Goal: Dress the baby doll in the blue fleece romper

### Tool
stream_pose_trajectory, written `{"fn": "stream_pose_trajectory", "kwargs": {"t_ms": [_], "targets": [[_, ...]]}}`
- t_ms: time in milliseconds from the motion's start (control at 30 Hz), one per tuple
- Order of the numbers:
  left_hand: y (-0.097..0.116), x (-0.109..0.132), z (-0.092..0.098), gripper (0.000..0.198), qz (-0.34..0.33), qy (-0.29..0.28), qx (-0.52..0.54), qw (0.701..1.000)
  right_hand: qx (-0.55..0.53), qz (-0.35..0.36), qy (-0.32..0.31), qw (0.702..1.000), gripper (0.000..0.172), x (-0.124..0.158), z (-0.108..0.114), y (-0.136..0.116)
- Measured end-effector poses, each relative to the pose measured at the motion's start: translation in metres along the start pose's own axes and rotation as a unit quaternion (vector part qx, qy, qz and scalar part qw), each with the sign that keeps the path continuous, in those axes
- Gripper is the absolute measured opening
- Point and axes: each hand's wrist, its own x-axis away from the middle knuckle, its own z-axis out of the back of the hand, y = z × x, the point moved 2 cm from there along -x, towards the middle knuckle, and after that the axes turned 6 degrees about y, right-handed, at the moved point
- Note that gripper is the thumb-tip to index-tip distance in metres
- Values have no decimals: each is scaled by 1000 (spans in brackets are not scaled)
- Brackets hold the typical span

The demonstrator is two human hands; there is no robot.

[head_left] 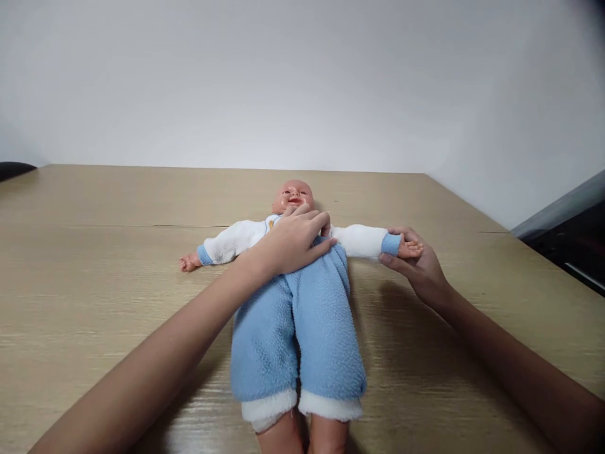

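A baby doll [326, 328] lies on its back on the wooden table, head at the far end, arms spread to both sides. It wears a white fleece top with blue cuffs and blue fleece trousers with white hems. My left hand [302, 236] is on its chest just below the chin, fingers bent over the top and thumb at the trousers' upper edge; it covers part of the chest. With my right hand [423, 268] I grip the doll's sleeved arm [362, 241] at the blue cuff, thumb in front and fingers behind. The doll's other arm [231, 243] rests on the table at left.
The light wooden table [118, 202] reaches back to a plain pale wall [283, 82]. A dark object [571, 239] stands beyond the table's right edge. At the far left edge a black rounded shape [16, 170] shows.
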Motion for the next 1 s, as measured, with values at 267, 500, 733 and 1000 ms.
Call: {"fn": "stream_pose_trajectory", "kwargs": {"t_ms": [267,500,733,1000], "targets": [[7,1,0,28,-3,87,-6,996,-69,-18,33,997,56,2,-9,-5],[17,3,-22,57,41,60,150,986,-149,-41,-37,987,63,18,-33,-40],[16,8,-22,44,63,89,149,983,-210,-110,-51,970,57,26,-38,-37],[-1,25,-19,33,236,245,332,880,-255,-136,-134,948,45,19,-42,-13]]}}
